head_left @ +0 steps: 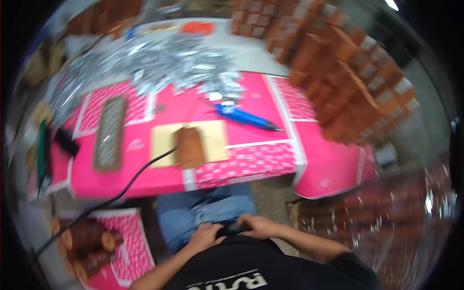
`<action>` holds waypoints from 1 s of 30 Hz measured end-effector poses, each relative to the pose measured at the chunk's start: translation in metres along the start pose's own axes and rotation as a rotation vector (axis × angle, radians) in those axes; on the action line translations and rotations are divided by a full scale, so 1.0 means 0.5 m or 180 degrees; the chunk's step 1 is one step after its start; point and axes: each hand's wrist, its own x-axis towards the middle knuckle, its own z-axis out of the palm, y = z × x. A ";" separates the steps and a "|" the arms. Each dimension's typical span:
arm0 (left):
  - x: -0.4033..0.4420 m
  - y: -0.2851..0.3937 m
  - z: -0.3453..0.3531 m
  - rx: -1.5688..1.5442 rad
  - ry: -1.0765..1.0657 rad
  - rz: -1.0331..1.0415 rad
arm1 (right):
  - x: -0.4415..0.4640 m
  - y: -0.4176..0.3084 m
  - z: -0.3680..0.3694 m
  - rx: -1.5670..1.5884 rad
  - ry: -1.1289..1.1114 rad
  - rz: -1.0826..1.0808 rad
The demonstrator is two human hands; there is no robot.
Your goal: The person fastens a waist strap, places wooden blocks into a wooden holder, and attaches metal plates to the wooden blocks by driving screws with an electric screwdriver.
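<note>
My left hand (205,237) and my right hand (256,226) are at my waist, at the hem of my black shirt. Both have curled fingers around something dark and small that I cannot make out. In front of them, on the pink table cover (261,96), a reddish-brown cylindrical piece (189,147) lies on a pale yellow square (162,140). A blue pen-like tool (246,117) rests to its upper right, and a long grey-brown block (110,133) lies to its left. Neither hand touches these.
Silvery strips (164,58) are heaped at the back. Brown blocks (348,82) are stacked on the right. A black cable (128,186) crosses the left side. Brown rolls (89,241) lie at lower left. Plastic-wrapped goods (372,227) stand at lower right.
</note>
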 end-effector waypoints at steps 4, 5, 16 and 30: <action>-0.013 -0.020 0.005 -0.0411 0.0385 0.0127 | -0.073 0.011 -0.045 0.1771 0.0562 0.0855; -0.019 -0.036 0.006 -0.0753 0.0788 0.0222 | -0.104 0.090 -0.027 0.1582 0.0618 0.1280; -0.317 0.057 -0.202 -0.4138 0.3293 -0.1408 | 0.047 0.013 -0.103 0.0422 -0.0639 0.1542; -0.531 0.484 -0.396 -0.2409 0.6131 -0.0552 | 0.252 -0.467 -0.047 -0.0685 -0.1785 -0.2793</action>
